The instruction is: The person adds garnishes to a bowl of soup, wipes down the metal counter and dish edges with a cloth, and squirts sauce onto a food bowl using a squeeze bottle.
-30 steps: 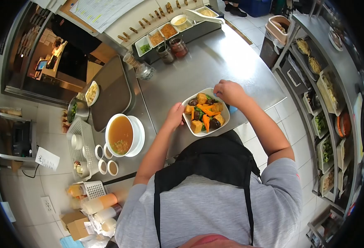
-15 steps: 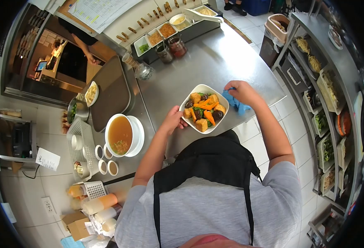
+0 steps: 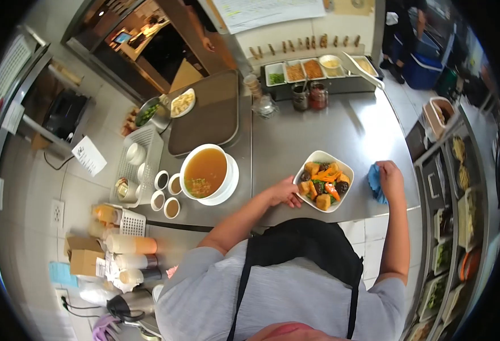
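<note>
A white square bowl [image 3: 325, 183] of tofu, carrot strips, dark mushrooms and greens sits on the steel counter [image 3: 295, 133] near its front edge. My left hand [image 3: 284, 191] rests against the bowl's left side, its thumb and fingers at the rim. To the right of the bowl, apart from it, my right hand [image 3: 390, 177] is closed on a blue cloth [image 3: 376, 183] on the counter. A large white bowl of broth [image 3: 205, 171] stands on a white plate to the left.
A brown tray [image 3: 204, 122] holds a small dish [image 3: 183, 103]. Small sauce cups [image 3: 172, 208] stand beside a white basket [image 3: 152, 143]. Jars [image 3: 318, 95] and a topping rack [image 3: 312, 71] line the back. Shelves [image 3: 431, 199] stand right; a person [image 3: 400, 34] is at the back.
The view has turned toward the left. My right hand has moved away from the bowl's rim to the right with the blue cloth, while my left hand has stayed at the bowl's side.
</note>
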`<action>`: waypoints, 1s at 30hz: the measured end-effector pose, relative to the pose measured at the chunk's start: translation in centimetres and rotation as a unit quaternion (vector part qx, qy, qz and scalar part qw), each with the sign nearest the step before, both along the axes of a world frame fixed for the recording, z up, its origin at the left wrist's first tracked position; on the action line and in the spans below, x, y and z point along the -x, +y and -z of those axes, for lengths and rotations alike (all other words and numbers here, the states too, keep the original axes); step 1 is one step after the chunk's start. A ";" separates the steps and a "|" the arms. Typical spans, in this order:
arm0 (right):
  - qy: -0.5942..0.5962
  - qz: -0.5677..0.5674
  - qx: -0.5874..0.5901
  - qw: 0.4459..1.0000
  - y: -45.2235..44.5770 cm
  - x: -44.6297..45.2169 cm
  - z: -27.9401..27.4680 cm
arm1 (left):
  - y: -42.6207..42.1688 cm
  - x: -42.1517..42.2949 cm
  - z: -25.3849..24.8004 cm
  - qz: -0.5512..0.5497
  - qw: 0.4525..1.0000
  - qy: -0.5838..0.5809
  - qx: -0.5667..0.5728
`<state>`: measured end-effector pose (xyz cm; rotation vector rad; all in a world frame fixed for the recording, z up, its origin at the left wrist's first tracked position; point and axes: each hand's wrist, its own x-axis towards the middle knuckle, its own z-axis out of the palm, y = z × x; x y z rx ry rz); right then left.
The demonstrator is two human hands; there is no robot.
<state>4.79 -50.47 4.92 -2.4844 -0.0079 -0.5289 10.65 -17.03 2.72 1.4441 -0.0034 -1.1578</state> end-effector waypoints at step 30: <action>0.255 -0.194 -0.864 0.389 15.0 0.9 2.6 | -0.6 3.3 -4.8 -0.114 0.982 -0.069 0.130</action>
